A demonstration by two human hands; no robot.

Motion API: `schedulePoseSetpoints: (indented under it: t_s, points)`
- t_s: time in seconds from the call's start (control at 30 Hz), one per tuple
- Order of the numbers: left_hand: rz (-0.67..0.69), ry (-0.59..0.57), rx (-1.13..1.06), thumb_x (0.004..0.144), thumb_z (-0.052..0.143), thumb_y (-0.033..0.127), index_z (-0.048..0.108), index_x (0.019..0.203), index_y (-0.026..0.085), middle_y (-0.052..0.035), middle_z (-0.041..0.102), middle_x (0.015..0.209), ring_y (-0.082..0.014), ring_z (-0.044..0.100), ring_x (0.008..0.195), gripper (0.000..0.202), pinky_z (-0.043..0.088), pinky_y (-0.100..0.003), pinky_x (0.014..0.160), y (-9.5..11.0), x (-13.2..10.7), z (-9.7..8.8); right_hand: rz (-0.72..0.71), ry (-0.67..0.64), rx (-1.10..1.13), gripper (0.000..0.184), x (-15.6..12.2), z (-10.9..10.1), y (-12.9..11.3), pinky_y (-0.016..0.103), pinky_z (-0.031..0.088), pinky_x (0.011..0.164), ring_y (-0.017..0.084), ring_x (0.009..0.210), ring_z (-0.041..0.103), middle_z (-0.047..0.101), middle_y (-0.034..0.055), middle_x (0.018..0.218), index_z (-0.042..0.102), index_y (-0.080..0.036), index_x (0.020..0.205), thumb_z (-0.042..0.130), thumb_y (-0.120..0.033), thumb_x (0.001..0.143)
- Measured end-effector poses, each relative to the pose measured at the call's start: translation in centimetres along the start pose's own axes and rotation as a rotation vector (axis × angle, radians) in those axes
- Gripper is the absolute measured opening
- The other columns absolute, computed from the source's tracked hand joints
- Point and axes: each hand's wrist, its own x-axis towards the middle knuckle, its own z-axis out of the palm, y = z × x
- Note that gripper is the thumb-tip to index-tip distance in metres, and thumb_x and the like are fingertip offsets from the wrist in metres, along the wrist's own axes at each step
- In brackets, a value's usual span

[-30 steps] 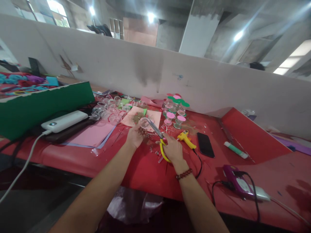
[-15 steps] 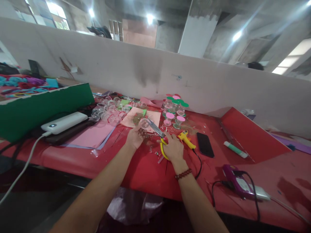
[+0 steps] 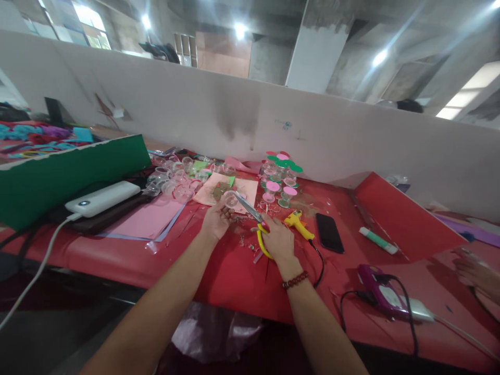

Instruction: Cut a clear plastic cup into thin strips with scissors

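My left hand pinches a small clear plastic cup above the red table. In my right hand are yellow-handled scissors, fingers through the loops, blades pointing up-left and meeting the cup's rim. A brown bead bracelet circles my right wrist. Small plastic scraps lie on the table under both hands.
A yellow glue gun and a black phone lie just right of my hand. Clear cups, cups with pink and green discs, pink paper, a power bank, a purple tool. Another person's hand is at the right edge.
My hands have barely shifted; the scissors stay at the cup. Another person's hand has come into view at the right edge of the table.
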Motion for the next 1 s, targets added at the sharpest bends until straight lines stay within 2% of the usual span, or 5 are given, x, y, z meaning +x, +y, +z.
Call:
schedulePoseSetpoints:
  t_s: [0.2,0.4,0.63,1.0]
  points:
    - [-0.007,0.02,-0.031,0.081,0.062,0.026,0.064,0.089,0.013,-0.001,0.061,0.062,-0.0102,0.054,0.05,0.015,0.047,-0.023,0.05,0.12,0.12,-0.12,-0.016,-0.048,0.029,0.047,0.1,0.13,0.07,0.025,0.045,0.07,0.017,0.089,0.064,0.064,0.0046,0.111,0.043,-0.035,0.138,0.044,-0.049,0.093]
    - [-0.027,-0.015,-0.042,0.08,0.061,0.022,0.064,0.091,0.013,-0.0005,0.061,0.063,-0.01,0.054,0.051,0.015,0.047,-0.022,0.051,-0.07,0.08,-0.16,0.073,-0.003,-0.046,0.049,0.28,-0.48,-0.49,0.027,0.046,0.071,0.019,0.089,0.064,0.061,0.0062,0.11,0.047,-0.033,0.134,0.043,-0.056,0.091]
    - [-0.011,0.007,-0.028,0.081,0.06,0.024,0.063,0.089,0.013,0.0,0.058,0.06,-0.0104,0.054,0.05,0.014,0.047,-0.022,0.05,-0.16,0.18,-0.19,0.058,0.043,-0.05,0.047,0.17,-0.32,-0.22,0.027,0.045,0.073,0.019,0.093,0.062,0.06,0.0056,0.11,0.046,-0.034,0.134,0.041,-0.055,0.092]
    - [-0.012,0.033,-0.03,0.081,0.061,0.028,0.063,0.089,0.013,0.0002,0.057,0.061,-0.0096,0.053,0.05,0.017,0.046,-0.021,0.049,-0.1,0.31,-0.25,-0.003,0.031,-0.05,0.046,0.02,-0.08,0.21,0.024,0.044,0.068,0.016,0.087,0.063,0.063,0.0031,0.109,0.045,-0.035,0.136,0.053,-0.038,0.09]
